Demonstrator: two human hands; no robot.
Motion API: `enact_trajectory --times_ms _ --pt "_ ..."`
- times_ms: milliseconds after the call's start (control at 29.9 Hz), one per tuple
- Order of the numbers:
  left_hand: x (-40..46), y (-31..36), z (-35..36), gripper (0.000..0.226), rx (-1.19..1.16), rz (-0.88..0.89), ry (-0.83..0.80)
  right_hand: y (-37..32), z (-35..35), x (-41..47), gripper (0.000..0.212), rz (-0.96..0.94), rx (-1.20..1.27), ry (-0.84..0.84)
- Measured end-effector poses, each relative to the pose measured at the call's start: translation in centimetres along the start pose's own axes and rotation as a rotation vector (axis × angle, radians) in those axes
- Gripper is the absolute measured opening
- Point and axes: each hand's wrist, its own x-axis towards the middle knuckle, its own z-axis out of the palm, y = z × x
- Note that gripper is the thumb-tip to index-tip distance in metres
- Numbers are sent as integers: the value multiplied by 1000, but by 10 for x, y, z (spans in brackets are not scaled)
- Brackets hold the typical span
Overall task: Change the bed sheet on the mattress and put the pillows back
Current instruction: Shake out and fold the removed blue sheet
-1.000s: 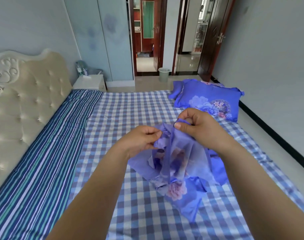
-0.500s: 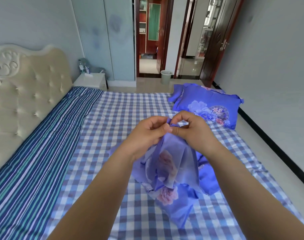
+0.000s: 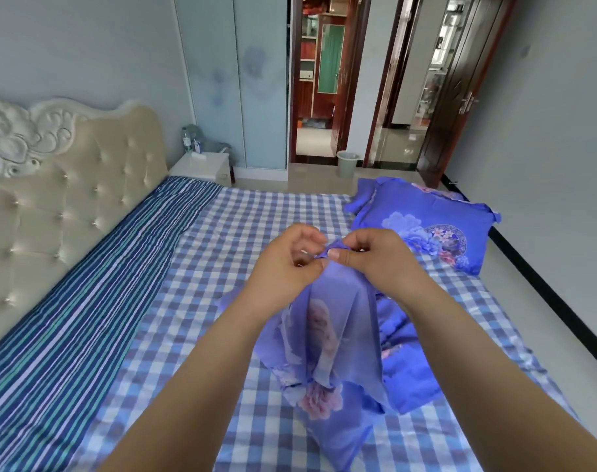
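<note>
While both hands (image 3: 327, 264) pinch it, floral cloth (image 3: 327, 338) hangs (bunched).

Both hands meet at the top edge of a blue floral pillowcase (image 3: 327, 335): the left hand (image 3: 286, 264) and the right hand (image 3: 375, 257) each pinch the fabric between thumb and curled fingers, fingertips almost touching, and the cloth hangs down from them onto the checked bed sheet (image 3: 249, 226) below. Beyond the right hand a filled blue floral pillow (image 3: 426, 223) lies on the sheet. Left of the left hand a striped cloth (image 3: 85, 301) runs along the tufted cream headboard (image 3: 62, 185). Far beyond the hands stand a white nightstand (image 3: 201, 165) and a pale bin (image 3: 347, 163) by an open doorway
</note>
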Motion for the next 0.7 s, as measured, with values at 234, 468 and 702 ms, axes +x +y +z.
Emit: enact_trajectory --times_ms 234,468,702 --pt "-12 -16 38 18 487 79 264 -12 -25 4 27 -135 -43 69" --pt "-18 -22 80 22 547 178 358 -15 -45 0 21 -201 -10 65" --pt "1 -24 85 50 516 -144 -98 -7 -69 -11 22 -230 -18 21"
